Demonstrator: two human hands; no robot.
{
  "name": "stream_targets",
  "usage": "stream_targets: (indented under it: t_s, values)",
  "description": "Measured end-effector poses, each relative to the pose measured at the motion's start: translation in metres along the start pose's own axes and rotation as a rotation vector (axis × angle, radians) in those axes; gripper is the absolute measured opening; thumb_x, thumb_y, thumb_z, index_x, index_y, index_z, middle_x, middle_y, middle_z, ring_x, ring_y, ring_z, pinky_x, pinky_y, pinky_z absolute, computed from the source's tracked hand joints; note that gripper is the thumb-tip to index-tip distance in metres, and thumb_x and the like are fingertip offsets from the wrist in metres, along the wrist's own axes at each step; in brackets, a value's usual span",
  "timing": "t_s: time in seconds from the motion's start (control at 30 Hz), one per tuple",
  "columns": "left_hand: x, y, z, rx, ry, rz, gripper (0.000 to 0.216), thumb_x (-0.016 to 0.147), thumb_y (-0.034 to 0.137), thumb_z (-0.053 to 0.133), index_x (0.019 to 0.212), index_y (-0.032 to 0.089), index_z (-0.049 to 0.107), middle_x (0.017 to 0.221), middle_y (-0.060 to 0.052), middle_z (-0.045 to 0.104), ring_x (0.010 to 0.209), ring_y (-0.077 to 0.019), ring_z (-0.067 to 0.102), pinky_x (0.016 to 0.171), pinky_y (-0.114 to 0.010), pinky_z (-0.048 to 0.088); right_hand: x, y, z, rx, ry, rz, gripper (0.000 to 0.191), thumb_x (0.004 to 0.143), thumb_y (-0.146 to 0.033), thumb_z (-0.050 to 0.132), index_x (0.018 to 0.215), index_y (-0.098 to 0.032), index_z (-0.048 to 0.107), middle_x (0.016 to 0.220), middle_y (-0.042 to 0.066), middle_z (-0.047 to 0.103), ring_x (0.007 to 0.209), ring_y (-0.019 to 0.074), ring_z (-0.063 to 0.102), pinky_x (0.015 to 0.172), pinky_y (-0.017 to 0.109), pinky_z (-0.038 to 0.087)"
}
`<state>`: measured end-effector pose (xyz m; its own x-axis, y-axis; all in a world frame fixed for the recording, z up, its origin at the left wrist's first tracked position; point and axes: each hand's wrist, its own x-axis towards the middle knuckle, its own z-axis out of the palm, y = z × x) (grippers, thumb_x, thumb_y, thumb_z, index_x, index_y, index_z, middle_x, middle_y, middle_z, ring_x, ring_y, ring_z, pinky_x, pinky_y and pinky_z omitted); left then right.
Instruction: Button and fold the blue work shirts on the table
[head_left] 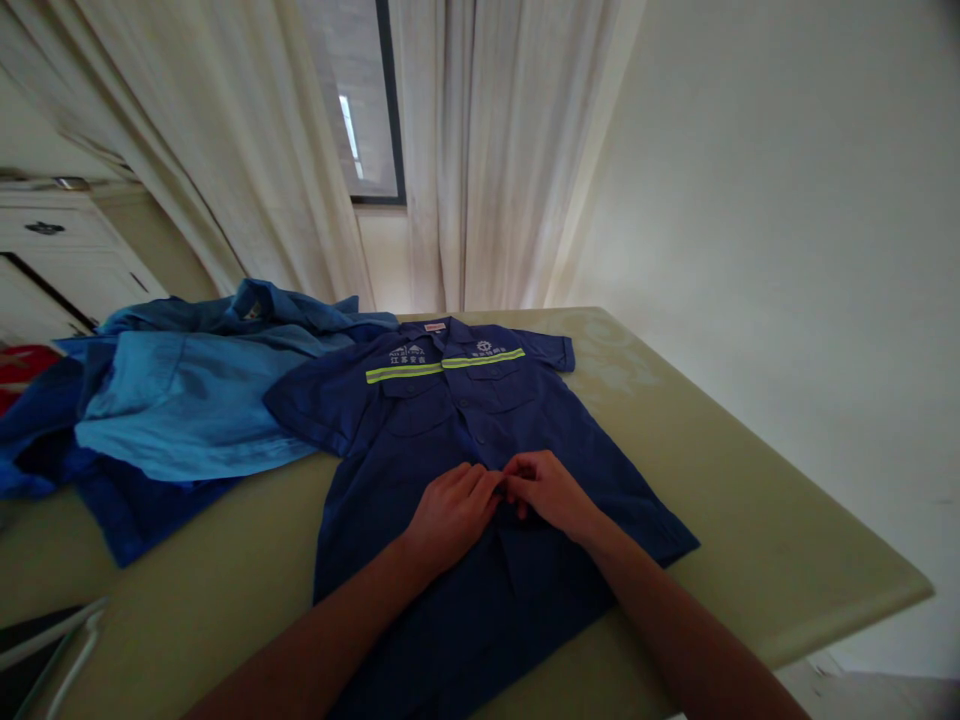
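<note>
A dark blue short-sleeved work shirt (420, 460) lies spread face up on the table, its collar toward the far edge. A yellow-green reflective stripe (405, 373) crosses its chest above two pockets. My left hand (456, 512) and my right hand (546, 490) meet over the front placket, below the chest buttons. Both have their fingertips pinched together on the placket's edge. The exact spot they grip, perhaps a button, is hidden by the fingers. Below the hands the placket edges hang slightly apart.
Left of the shirt lies a heap of lighter blue garments (202, 390), touching its sleeve. Something red (26, 370) shows at the far left. A white-framed object (60, 650) stands at the near left corner. The greenish table (750, 520) ends near the white wall; curtains (510, 150) hang behind.
</note>
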<state>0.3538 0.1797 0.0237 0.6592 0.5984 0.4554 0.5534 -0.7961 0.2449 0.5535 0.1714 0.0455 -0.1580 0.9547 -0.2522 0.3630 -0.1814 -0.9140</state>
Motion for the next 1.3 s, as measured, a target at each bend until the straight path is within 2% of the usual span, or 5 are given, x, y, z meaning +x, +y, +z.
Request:
stream_targets:
  t_s: [0.53, 0.77, 0.93, 1.1, 1.3]
  values:
    - [0.008, -0.001, -0.011, -0.12, -0.356, -0.098, 0.022, 0.106, 0.031, 0.047, 0.12, 0.023, 0.062, 0.097, -0.004, 0.075, 0.088, -0.0229, 0.071, 0.082, -0.035, 0.049, -0.02, -0.021, -0.037, -0.523, 0.188, -0.301, 0.035, 0.099, -0.053, 0.063, 0.087, -0.02, 0.067, 0.077, 0.001, 0.067, 0.07, 0.0173, 0.062, 0.066, 0.027, 0.045]
    - [-0.01, 0.03, -0.045, -0.141, -0.439, -0.08, 0.031, 0.102, 0.052, 0.053, 0.099, 0.022, 0.062, 0.097, -0.005, 0.073, 0.091, -0.0237, 0.07, 0.078, -0.034, 0.05, -0.108, -0.003, -0.034, -0.79, 0.021, -0.36, 0.081, 0.073, -0.043, 0.092, 0.143, -0.024, 0.057, 0.145, 0.012, 0.058, 0.133, 0.0316, 0.055, 0.113, 0.044, 0.044]
    - [-0.037, 0.06, -0.046, -0.002, -0.508, 0.093, 0.017, 0.099, 0.034, 0.058, 0.105, 0.019, 0.065, 0.103, -0.009, 0.072, 0.094, -0.0263, 0.069, 0.077, -0.036, 0.052, -0.126, 0.056, -0.023, -0.893, 0.263, -0.467, 0.045, 0.095, -0.023, 0.064, 0.14, -0.023, 0.06, 0.128, 0.012, 0.07, 0.118, 0.0287, 0.065, 0.104, 0.047, 0.051]
    - [-0.043, 0.065, -0.054, -0.214, -0.417, -0.093, 0.013, 0.102, 0.024, 0.05, 0.1, 0.021, 0.063, 0.094, -0.003, 0.072, 0.086, -0.0183, 0.069, 0.077, -0.03, 0.051, -0.119, 0.063, -0.028, -0.804, 0.527, -0.512, 0.039, 0.103, -0.02, 0.043, 0.137, -0.022, 0.061, 0.111, 0.01, 0.073, 0.098, 0.0259, 0.07, 0.09, 0.043, 0.056]
    - [-0.075, 0.078, -0.064, -0.296, -0.52, 0.073, 0.016, 0.102, 0.037, 0.057, 0.107, 0.025, 0.067, 0.103, -0.002, 0.072, 0.093, -0.0195, 0.068, 0.084, -0.032, 0.053, -0.139, 0.039, -0.055, -0.651, 0.345, -0.433, 0.046, 0.108, -0.046, 0.045, 0.15, -0.027, 0.052, 0.128, 0.01, 0.069, 0.115, 0.026, 0.068, 0.101, 0.043, 0.055]
